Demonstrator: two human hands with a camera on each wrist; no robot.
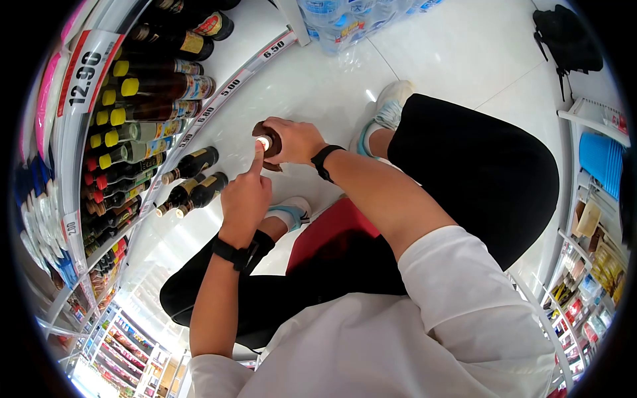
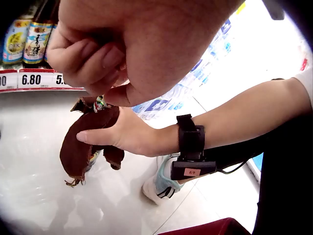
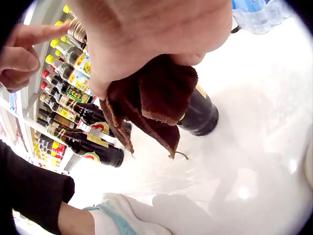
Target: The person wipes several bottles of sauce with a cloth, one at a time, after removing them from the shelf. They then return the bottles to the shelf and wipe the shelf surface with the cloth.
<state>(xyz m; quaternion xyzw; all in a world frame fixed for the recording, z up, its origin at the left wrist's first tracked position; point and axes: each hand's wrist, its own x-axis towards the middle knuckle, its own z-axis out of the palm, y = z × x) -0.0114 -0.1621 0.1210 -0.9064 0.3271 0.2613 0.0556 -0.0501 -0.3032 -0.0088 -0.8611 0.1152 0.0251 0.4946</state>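
Observation:
A dark glass bottle (image 3: 201,116) with a pale cap (image 1: 264,143) stands over the white floor, wrapped in a brown cloth (image 2: 88,142) with frayed edges. My right hand (image 1: 295,140) grips the cloth and the bottle through it, thumb lying along the fabric in the left wrist view. From the other side comes my left hand (image 1: 247,199), its index finger stretched out with the tip right at the cap. The other fingers (image 2: 93,58) of that hand are curled and hold nothing. Most of the bottle's body is hidden by cloth and hand.
Three dark bottles (image 1: 192,164) stand on the floor before a shelf of yellow- and red-capped bottles (image 1: 133,119) with price tags (image 1: 232,87). Wrapped water bottles (image 1: 345,26) and a black bag (image 1: 567,40) lie beyond. A shoe (image 1: 391,106) is close to the right hand.

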